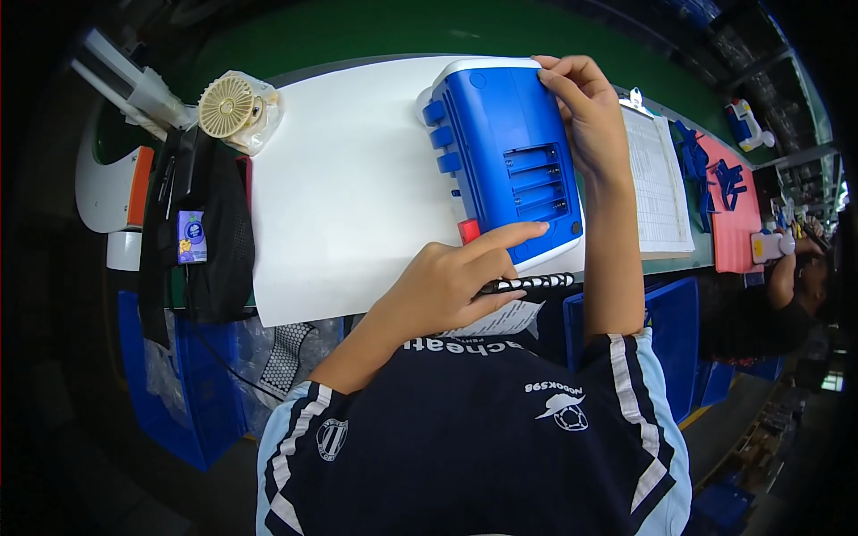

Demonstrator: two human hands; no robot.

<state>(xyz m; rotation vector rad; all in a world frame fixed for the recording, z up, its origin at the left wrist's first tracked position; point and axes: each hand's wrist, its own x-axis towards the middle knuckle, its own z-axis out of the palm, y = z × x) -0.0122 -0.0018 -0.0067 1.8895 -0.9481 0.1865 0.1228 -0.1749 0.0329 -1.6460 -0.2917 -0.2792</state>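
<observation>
A blue plastic device housing (500, 116) with a white rim is tilted up over the white sheet, its open battery compartment (541, 181) facing me. Metal contacts show in the slots, and no batteries sit in them. Blue tabs and a red piece (468, 230) stick out along its left side. At the far right corner, my right hand (585, 103) is closed on the housing, thumb on the blue face. My left hand (465, 277) rests its stretched index finger on the near end. Its other fingers are curled around a black-and-white patterned pen-like stick (536, 281).
To the left are a small cream fan (228, 105), a black bag (214, 241) and a purple packet (191, 237). On the right lie a clipboard with papers (657, 179) and a pink mat (733, 223) with blue parts. Blue bins (210, 393) stand below; a co-worker (791, 277) is far right.
</observation>
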